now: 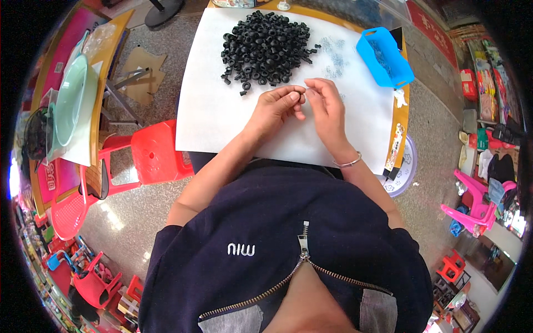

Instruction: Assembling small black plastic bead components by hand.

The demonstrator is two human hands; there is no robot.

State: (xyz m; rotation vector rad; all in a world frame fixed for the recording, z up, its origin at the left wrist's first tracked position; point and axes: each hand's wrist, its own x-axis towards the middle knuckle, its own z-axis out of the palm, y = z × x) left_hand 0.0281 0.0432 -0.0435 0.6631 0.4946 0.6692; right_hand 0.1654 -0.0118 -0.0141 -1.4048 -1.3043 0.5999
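Note:
My left hand (276,106) is closed in a pinch on a small black part (301,96), mostly hidden by the fingertips. It looks like one of the black knobbed pieces from the heap. Almost touching it, my right hand (328,105) has its thumb and fingers bent together; whatever they hold is too small to make out. Both hands hover above a white sheet (216,119) on the table. Beyond them lies the big heap of black knobbed pieces (265,47), a few strays at its edge. Thin small bits (335,58) are scattered right of the heap.
A blue plastic basket (408,75) holding more thin bits stands at the table's right. A red stool (152,152) is on the left, near a side table with a pale green basin (73,100). A lilac basin (410,166) sits below the right edge.

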